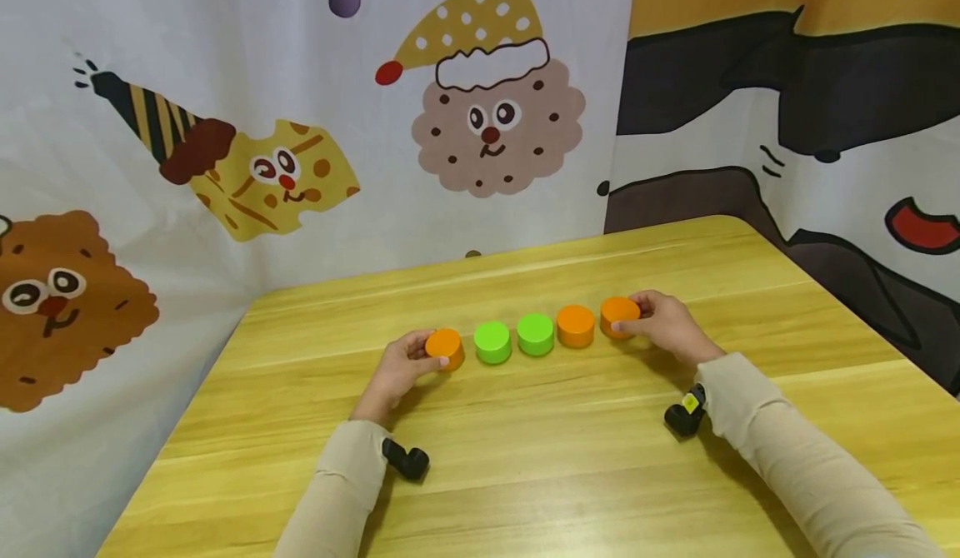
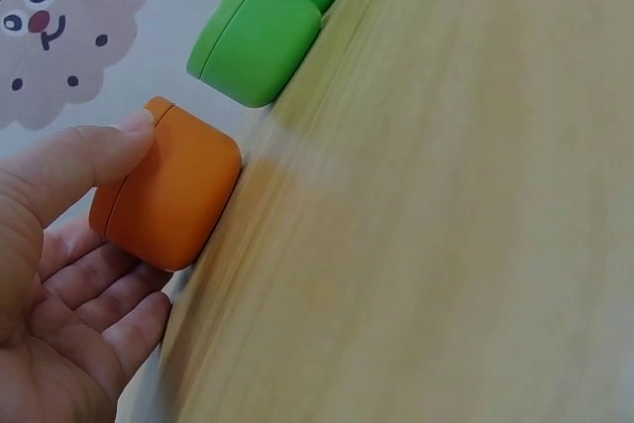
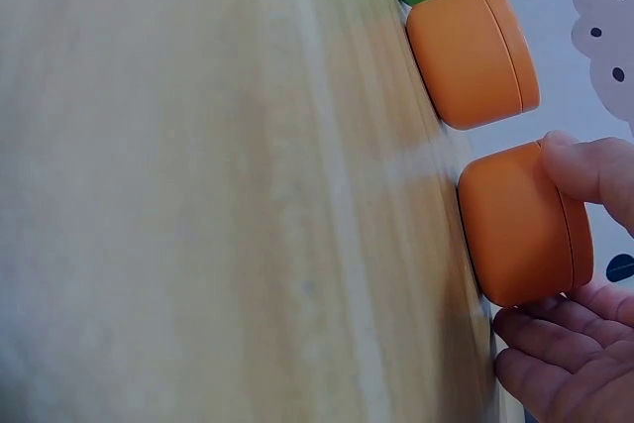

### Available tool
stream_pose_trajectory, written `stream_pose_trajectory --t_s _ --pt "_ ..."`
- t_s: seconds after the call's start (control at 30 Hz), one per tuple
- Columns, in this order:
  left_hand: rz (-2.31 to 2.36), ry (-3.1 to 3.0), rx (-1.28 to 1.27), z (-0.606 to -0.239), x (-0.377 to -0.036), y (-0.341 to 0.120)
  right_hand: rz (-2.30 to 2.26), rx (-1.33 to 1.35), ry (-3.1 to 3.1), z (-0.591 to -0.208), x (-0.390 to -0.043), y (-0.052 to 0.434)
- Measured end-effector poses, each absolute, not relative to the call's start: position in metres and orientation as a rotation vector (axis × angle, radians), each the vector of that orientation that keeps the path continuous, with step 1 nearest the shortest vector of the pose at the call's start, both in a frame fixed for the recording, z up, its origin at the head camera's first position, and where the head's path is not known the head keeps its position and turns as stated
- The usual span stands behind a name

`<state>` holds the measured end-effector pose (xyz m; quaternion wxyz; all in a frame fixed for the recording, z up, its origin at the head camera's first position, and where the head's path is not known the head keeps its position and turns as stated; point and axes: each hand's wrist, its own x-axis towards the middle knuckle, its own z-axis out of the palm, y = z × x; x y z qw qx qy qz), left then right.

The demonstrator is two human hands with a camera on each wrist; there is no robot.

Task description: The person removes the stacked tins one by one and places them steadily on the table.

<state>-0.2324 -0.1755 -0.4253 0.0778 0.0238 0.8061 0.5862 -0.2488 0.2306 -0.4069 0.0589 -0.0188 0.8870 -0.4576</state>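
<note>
Small round lidded jars stand in a slightly slanting row on the table. At the row's left end, my left hand [image 1: 399,373] grips an orange jar [image 1: 444,346], thumb on its near side and fingers round the far side. Two green jars [image 1: 492,342] come after it, then another orange jar [image 1: 576,326]. My right hand [image 1: 669,325] holds the orange jar [image 1: 618,315] at the right end between thumb and fingers. In the left wrist view, the gripped orange jar [image 2: 183,185] sits on the tabletop. The right wrist view shows the held orange jar [image 3: 510,225] upright on the wood too.
The wooden table [image 1: 510,458] reaches back to a curtain [image 1: 300,42] printed with cartoon snacks. A black wrist camera [image 1: 406,460] is strapped at the left sleeve, and another wrist camera [image 1: 684,413] at the right sleeve.
</note>
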Motion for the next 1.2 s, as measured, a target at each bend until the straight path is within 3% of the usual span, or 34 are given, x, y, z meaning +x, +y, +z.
stream_pose_trajectory --t_s 1.2 --pt "1.728 2.425 0.143 -0.4303 -0.2316 -0.1724 -1.404 -0.053 2.677 -0.4151 -0.2473 0.2270"
